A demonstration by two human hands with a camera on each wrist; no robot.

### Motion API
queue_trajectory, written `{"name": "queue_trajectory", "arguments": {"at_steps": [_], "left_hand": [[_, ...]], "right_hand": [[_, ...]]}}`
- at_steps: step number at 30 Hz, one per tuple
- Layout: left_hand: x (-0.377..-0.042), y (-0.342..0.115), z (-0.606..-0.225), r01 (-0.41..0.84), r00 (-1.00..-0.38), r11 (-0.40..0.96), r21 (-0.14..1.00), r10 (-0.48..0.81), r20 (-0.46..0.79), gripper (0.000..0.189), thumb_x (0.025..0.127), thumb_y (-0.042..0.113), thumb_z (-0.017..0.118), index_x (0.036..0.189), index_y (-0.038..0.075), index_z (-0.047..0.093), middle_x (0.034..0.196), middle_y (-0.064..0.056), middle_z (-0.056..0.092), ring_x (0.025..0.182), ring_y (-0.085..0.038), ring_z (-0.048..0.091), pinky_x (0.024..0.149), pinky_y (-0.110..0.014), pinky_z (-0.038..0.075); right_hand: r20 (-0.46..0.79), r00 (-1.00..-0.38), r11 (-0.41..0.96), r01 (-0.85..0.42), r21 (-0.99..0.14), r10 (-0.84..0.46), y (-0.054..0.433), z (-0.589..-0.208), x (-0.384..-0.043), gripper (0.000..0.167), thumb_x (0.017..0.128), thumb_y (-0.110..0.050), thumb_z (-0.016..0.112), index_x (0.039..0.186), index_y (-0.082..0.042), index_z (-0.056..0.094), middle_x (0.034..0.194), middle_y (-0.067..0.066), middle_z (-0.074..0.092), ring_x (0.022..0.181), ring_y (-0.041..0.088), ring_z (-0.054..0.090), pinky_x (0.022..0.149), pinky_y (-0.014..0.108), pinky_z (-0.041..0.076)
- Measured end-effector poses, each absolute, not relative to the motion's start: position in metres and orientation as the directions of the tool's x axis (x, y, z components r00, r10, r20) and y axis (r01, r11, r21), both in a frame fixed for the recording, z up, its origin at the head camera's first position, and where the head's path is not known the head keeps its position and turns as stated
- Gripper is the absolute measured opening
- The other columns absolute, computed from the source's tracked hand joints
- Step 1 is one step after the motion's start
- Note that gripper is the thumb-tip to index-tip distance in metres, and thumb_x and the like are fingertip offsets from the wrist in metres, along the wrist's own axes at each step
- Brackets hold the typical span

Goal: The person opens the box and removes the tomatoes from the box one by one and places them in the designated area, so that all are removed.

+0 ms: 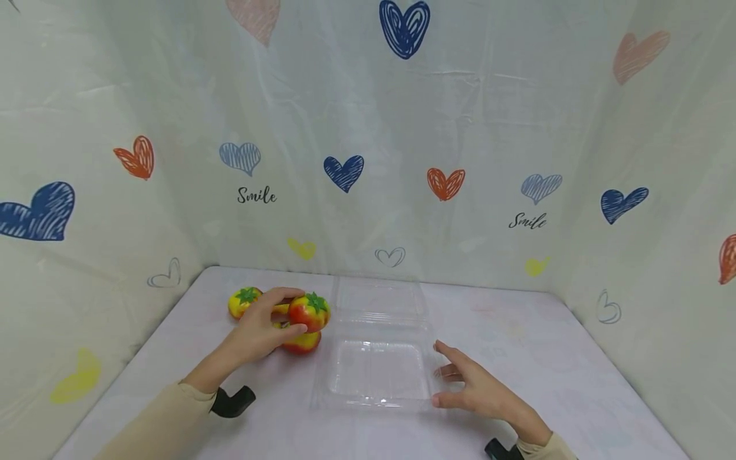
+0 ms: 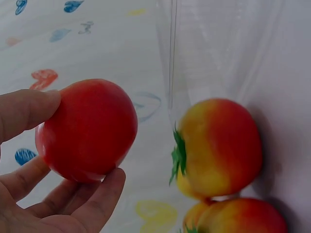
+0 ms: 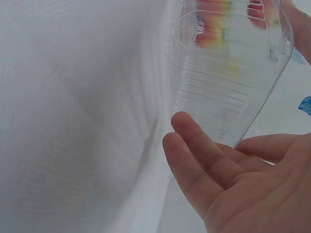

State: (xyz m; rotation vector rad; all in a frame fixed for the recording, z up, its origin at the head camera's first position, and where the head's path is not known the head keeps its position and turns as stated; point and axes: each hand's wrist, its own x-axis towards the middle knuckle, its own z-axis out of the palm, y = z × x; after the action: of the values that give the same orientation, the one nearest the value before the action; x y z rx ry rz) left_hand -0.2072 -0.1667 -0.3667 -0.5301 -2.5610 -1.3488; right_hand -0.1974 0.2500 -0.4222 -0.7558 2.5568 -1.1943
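My left hand (image 1: 257, 331) holds a tomato (image 1: 309, 313), red and yellow with a green leafy top, between thumb and fingertips. In the left wrist view the held tomato (image 2: 90, 128) shows its smooth red underside, raised above the others. Below and behind it sit more tomatoes, one (image 1: 303, 344) near the container and a yellower one (image 1: 244, 301) farther left. A clear plastic clamshell container (image 1: 376, 404) lies unfolded on the table, its lid half toward the back. My right hand (image 1: 476, 384) is at the container's right side, fingers extended, fingertips right at the rim.
A white cloth covers the table (image 1: 517, 345). Behind it and at both sides hangs a pale curtain (image 1: 471, 128) printed with hearts. The container stands between my two hands, with the loose tomatoes along its left side.
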Motion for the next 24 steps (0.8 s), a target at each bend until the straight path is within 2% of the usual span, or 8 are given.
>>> {"name": "queue_trajectory", "arguments": {"at_steps": [17,20,24], "left_hand": [[-0.200,-0.219,-0.371,0.370,-0.918,0.581,0.725,0.107,0.382,0.056,0.081,0.007,0.076,0.130,0.001,0.048,0.129,-0.016,0.047,0.114,-0.033,0.051,0.087,-0.036,0.051],[-0.199,-0.227,-0.374,0.342,-0.924,0.609,0.715,0.079,0.375,0.057,0.082,0.011,0.075,0.131,0.002,0.047,0.130,-0.016,0.047,0.115,-0.033,0.048,0.088,-0.036,0.050],[-0.196,-0.237,-0.374,0.336,-0.920,0.615,0.713,0.051,0.389,0.058,0.084,0.017,0.075,0.131,0.001,0.047,0.131,-0.018,0.047,0.117,-0.035,0.047,0.087,-0.025,0.049]], "right_hand": [[0.002,-0.852,0.545,-0.336,-0.768,-0.524,0.251,-0.426,-0.199,0.096,0.081,-0.033,0.077,0.150,-0.001,0.019,0.151,0.018,0.029,0.115,0.028,0.055,0.094,0.032,0.048],[0.003,-0.851,0.546,-0.340,-0.766,-0.525,0.251,-0.426,-0.199,0.096,0.080,-0.033,0.077,0.150,-0.001,0.020,0.151,0.018,0.029,0.115,0.028,0.055,0.094,0.031,0.048],[0.004,-0.852,0.554,-0.343,-0.759,-0.523,0.251,-0.424,-0.199,0.096,0.080,-0.034,0.077,0.150,-0.001,0.020,0.150,0.018,0.030,0.115,0.029,0.055,0.094,0.031,0.048]]}}
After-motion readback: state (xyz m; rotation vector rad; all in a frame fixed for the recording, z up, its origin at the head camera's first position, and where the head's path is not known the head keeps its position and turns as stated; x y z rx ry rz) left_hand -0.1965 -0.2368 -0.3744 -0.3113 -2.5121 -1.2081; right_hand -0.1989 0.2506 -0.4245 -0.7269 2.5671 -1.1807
